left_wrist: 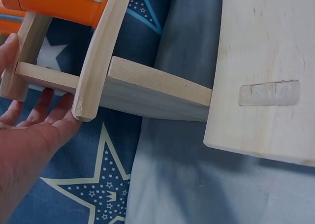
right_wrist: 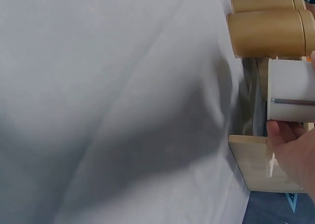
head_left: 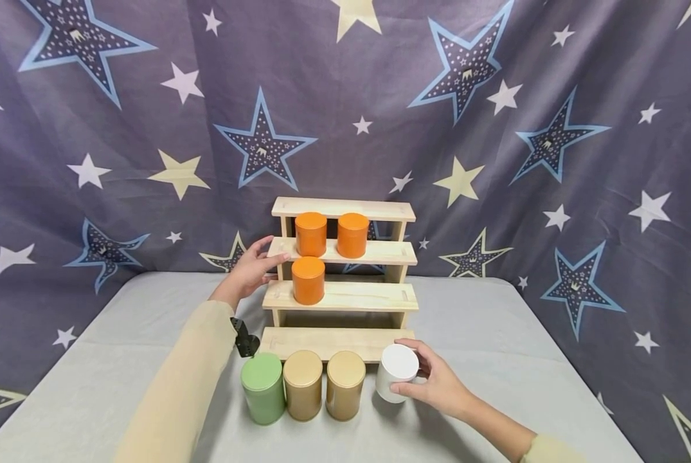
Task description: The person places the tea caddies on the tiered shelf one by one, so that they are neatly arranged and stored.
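Observation:
My right hand (head_left: 440,388) grips a white canister (head_left: 398,368) at the right front corner of a four-step wooden stand (head_left: 374,296). Thumb and fingers are on opposite sides of it. The right wrist view shows a gap between the canister's base (right_wrist: 290,88) and the cloth. At the stand's left side, my left hand (head_left: 251,271) holds the end of the second step from the top, thumb above and fingers underneath. Two orange canisters (head_left: 352,236) stand on that step. Another orange canister (head_left: 308,281) is one step lower, at the left.
In front of the stand, a green canister (head_left: 263,389) and two gold canisters (head_left: 303,386) form a row left of the white one. Light grey cloth (head_left: 513,360) covers the table. A star-patterned curtain (head_left: 345,96) hangs close behind and along both sides.

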`<state>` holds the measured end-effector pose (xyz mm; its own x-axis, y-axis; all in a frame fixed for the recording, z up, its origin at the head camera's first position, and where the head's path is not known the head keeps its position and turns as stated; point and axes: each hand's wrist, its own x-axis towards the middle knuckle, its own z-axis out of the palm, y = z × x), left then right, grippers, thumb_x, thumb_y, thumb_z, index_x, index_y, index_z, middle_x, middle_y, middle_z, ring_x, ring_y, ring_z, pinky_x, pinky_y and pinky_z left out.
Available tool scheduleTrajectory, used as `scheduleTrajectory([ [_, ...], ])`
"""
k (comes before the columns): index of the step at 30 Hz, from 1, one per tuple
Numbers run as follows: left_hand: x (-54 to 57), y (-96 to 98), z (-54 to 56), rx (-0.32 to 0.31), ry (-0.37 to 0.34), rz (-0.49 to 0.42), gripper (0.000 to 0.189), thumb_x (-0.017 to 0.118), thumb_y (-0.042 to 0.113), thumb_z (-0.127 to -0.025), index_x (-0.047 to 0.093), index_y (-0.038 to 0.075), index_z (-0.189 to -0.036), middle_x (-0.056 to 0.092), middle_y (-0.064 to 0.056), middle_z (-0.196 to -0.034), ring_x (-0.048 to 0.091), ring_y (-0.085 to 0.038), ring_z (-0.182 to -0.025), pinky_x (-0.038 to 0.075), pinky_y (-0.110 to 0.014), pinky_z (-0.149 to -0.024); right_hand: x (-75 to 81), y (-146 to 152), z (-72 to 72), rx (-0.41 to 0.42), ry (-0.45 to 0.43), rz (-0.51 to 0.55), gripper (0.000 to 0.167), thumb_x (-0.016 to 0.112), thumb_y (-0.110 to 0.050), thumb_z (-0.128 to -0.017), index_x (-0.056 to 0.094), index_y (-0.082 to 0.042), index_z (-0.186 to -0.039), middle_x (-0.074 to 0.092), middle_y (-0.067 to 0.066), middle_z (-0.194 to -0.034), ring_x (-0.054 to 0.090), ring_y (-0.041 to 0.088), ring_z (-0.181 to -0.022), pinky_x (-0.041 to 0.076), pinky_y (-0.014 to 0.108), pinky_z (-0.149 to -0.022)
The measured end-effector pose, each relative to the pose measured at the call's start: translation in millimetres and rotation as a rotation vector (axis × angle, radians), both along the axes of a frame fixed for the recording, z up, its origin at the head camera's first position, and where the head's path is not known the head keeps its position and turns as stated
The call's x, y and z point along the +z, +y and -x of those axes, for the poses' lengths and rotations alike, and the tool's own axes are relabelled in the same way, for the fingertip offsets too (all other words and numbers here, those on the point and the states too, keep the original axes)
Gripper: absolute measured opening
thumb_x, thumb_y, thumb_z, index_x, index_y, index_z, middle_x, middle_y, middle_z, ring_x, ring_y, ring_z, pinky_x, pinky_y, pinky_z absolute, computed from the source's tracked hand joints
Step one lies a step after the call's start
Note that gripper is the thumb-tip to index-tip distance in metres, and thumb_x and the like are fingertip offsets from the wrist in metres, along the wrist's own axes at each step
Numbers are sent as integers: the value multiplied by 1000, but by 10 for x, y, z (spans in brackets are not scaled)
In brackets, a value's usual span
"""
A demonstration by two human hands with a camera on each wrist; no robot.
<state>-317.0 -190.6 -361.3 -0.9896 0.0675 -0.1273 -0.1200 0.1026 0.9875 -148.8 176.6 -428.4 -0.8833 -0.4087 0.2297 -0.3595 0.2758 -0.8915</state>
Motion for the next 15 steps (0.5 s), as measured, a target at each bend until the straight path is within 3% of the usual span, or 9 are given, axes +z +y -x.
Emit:
scheduleTrajectory([
  [5,-1,-15,-19,-6,-3,-4,87,66,26,-88,7,24,-152,22,-16,-154,33,-34,-137,33,-56,-108,36,14,27,-32,1,-8,66,78,-13,-75,45,-3,-131,55,18,-119,59,1,-94,51,22,-83],
  [9,119,11,-127,-16,-23,-15,85,63,22,-89,6,23,-152,21,-17,-154,32,-35,-137,33,-56,-108,97,21,54,-34,7,-8,67,78,-13,-75,45,-4,-132,56,16,-120,59,2,-94,51,22,-83],
  [12,108,18,-106,-14,-19,-9,84,63,22,-89,6,23,-152,22,-18,-154,32,-35,-137,33,-55,-108,138,22,84,-34,30,-2,66,77,-12,-76,45,-3,-132,56,17,-119,59,2,-95,51,22,-83],
  [15,21,2,-23,-7,-4,-3,86,65,25,-88,7,24,-152,22,-17,-154,33,-34,-137,33,-55,-108,172,13,117,-42,36,15,64,77,-10,-76,45,-4,-131,56,18,-119,59,2,-94,52,23,-82],
])
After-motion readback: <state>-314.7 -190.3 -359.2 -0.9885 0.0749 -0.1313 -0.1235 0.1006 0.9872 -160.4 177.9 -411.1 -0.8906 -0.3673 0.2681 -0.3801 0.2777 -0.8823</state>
